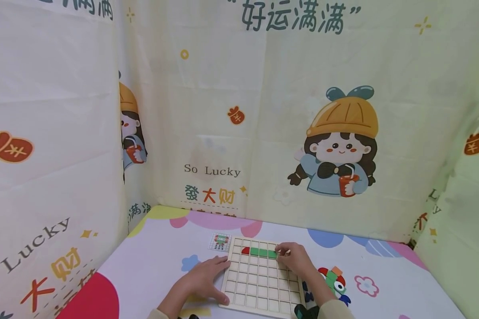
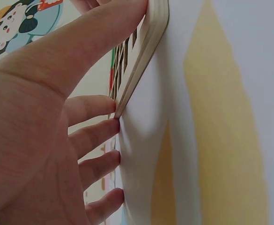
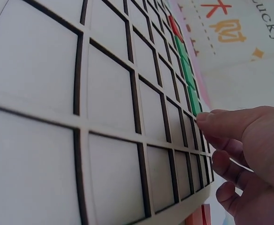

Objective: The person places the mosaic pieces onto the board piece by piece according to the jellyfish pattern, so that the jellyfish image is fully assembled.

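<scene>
A square wooden grid board (image 1: 255, 283) lies on the table, one red piece (image 1: 245, 251) with a rounded corner and a run of green square tiles (image 1: 263, 252) set in its second row from the far side. My left hand (image 1: 202, 278) is spread along the board's left edge, thumb on the near left corner, fingertips at the side. At the right end of the green run is my right hand (image 1: 297, 260). Its thumb tip (image 3: 203, 117) meets the last green tile (image 3: 194, 101), with the other fingers bent beneath; I cannot tell whether a piece is between them.
Beyond the board's far left corner lies a small pattern card (image 1: 220, 242). Right of the board, partly behind my right forearm, sit loose red, orange, green and blue pieces (image 1: 335, 280), one with a white eye. Printed cloth (image 1: 219, 133) hangs around the table.
</scene>
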A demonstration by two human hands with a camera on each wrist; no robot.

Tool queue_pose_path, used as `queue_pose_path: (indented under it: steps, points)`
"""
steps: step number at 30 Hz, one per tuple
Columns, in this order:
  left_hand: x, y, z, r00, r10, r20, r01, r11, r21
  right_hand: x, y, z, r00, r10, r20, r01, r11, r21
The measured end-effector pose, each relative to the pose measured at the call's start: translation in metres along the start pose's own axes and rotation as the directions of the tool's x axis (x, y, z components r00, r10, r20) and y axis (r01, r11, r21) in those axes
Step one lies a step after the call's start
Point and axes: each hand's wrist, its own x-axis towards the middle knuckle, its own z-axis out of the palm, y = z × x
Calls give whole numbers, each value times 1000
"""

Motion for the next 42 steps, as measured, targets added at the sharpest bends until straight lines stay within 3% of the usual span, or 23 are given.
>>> queue_pose_path:
  steps: [7,14,24,30,36,42]
  points:
    - [-1,3,-3,1000,-6,0,6,1000,-17,-6,2,-9,996,89,-30,-89,996,-1]
    - [-2,4,-3,1000,-8,9,8,1000,-17,-15,7,-20,991,124,-51,-124,992,4]
    - [-2,6,-4,1000,1,3,-1,1000,0,-29,18,-46,977,168,-134,-182,978,-103]
    - [-3,7,-4,1000,-21,16,21,1000,-8,-37,28,-58,978,169,-119,-186,972,-145]
    - [-4,6,-4,1000,-21,21,21,999,-30,-44,39,-66,967,231,-105,-243,962,-127]
    - [-2,9,-7,999,-25,37,29,996,-85,-44,44,-65,968,234,-94,-243,964,-103]
